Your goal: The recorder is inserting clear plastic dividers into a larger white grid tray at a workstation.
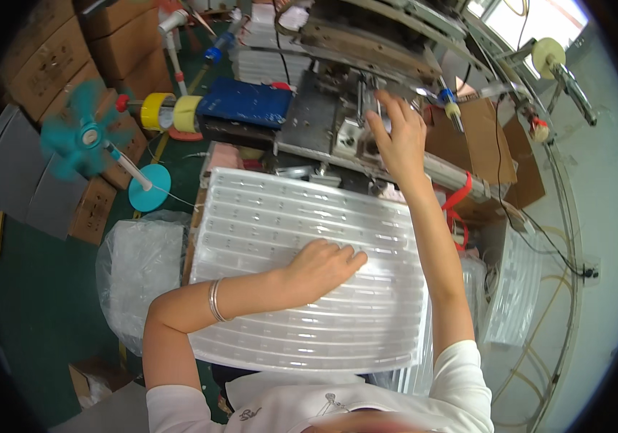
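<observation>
A large white ribbed plastic tray [266, 209] lies in front of me, its rows holding small clear pieces too small to name. Over its middle rests my left hand [323, 270], fingers curled in; whatever they hold, if anything, is hidden. A silver bangle circles that wrist. My right hand [399, 137] reaches forward to the machine, thumb and fingers apart, beside a small metal fixture [349, 137] on the dark metal machine bed [305, 126]. No object shows in the right hand, and its fingertips are close to the metal parts.
Overhead hangs the machine's metal frame [367, 43]. A blue pad [246, 101] and yellow tape rolls [157, 112] are at the left, near a spinning teal fan [87, 136]. Cardboard boxes [46, 65] stack far left. A plastic-wrapped bundle [143, 267] lies left; an open carton [475, 137] stands right.
</observation>
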`<state>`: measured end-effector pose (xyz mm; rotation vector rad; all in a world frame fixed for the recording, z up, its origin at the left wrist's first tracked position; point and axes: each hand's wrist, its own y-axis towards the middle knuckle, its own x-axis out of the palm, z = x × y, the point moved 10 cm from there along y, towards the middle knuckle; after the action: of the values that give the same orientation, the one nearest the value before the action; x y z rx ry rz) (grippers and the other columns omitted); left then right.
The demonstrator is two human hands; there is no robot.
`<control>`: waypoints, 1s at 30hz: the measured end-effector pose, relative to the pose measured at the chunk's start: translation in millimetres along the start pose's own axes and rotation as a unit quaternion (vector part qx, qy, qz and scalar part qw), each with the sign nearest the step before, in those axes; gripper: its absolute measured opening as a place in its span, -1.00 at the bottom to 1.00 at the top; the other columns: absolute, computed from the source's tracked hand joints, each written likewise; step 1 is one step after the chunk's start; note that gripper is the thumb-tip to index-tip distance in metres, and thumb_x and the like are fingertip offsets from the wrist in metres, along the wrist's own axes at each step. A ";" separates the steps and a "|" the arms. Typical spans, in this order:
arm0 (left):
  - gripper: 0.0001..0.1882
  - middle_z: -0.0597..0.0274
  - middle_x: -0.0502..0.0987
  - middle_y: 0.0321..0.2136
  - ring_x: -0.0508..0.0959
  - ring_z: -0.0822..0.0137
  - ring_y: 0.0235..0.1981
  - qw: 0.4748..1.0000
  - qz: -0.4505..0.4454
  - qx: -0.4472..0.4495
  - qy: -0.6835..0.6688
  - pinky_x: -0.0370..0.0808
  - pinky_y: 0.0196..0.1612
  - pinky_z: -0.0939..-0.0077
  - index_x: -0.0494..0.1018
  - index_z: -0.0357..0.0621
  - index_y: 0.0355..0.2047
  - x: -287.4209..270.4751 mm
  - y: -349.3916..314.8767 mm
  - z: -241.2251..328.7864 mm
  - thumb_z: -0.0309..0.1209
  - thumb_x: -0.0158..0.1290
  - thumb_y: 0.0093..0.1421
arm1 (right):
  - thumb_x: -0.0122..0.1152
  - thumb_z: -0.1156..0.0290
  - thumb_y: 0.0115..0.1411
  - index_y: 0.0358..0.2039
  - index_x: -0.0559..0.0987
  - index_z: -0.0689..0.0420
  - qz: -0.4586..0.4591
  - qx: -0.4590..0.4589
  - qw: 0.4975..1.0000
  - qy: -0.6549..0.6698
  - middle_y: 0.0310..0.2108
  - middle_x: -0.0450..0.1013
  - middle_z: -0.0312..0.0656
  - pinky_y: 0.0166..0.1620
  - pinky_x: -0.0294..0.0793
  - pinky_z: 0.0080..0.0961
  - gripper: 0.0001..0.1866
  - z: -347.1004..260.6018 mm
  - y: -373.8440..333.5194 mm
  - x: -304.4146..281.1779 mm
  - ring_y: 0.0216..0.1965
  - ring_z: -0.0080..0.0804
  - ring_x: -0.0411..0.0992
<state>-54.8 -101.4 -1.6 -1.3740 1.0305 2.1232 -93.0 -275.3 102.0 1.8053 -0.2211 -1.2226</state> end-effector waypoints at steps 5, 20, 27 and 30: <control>-0.78 0.27 0.44 -0.58 0.52 0.26 -0.54 0.998 0.033 -0.004 -0.058 0.42 -0.49 0.38 0.35 -0.12 -0.33 6.5 13.2 0.1 -0.42 0.10 0.00 | 0.18 0.30 0.09 -0.25 0.55 0.13 0.014 0.031 0.990 0.138 -0.23 0.50 -0.15 -0.11 0.33 -0.30 -0.75 23.9 -20.0 -36.8 -0.20 -0.15 0.43; -0.85 0.11 0.45 -0.48 0.53 0.17 -0.51 0.993 -0.096 -0.066 0.030 0.44 -0.44 0.32 0.38 -0.20 -0.43 72.3 43.7 9.6 -0.52 0.06 -0.07 | 0.14 0.55 0.00 -0.32 0.57 -0.03 -0.433 -0.061 0.899 -0.026 -0.38 0.43 -0.23 -0.31 0.49 -0.40 -0.77 25.0 -233.4 -54.6 -0.33 -0.23 0.47; -0.79 0.07 0.42 -0.36 0.50 0.16 -0.33 0.997 -0.028 -0.055 -0.047 0.43 -0.31 0.29 0.38 -0.26 -0.34 59.8 68.9 30.3 -0.55 0.02 -0.06 | 0.14 0.54 -0.06 -0.30 0.48 0.12 -0.234 0.096 0.961 0.115 -0.37 0.37 -0.11 -0.28 0.44 -0.39 -0.76 42.6 -158.2 -96.6 -0.32 -0.19 0.43; -0.77 0.13 0.40 -0.36 0.43 0.16 -0.27 0.999 -0.001 0.045 0.012 0.39 -0.25 0.27 0.37 -0.22 -0.30 74.9 81.4 43.2 -0.52 0.01 -0.03 | 0.13 0.55 -0.04 -0.28 0.47 0.17 -0.211 0.154 0.960 0.102 -0.34 0.38 -0.13 -0.28 0.43 -0.46 -0.76 66.2 -144.6 -96.3 -0.33 -0.30 0.42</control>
<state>-167.9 -124.9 -29.2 -1.3606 1.1187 2.0374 -240.5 -175.7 48.4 2.3189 0.1082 -1.3311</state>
